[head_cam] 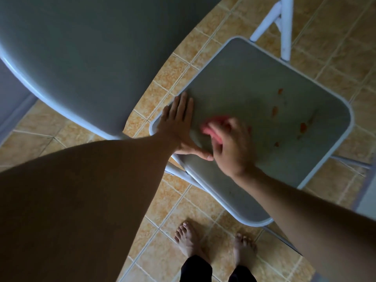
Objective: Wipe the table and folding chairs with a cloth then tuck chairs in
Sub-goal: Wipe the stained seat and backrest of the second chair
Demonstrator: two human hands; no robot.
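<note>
Head view: the left hand [179, 127] lies flat on the left edge of the folding chair seat [254, 82], fingers [183, 106] straight and together. Just right of it, the blurred right hand [232, 147] curls its fingers around a pink cloth [209, 130] on the seat. Orange stains [303, 127] lie farther right.

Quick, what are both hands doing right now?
Left hand: open, pressed flat on the chair seat.
Right hand: closed around the pink cloth.
</note>
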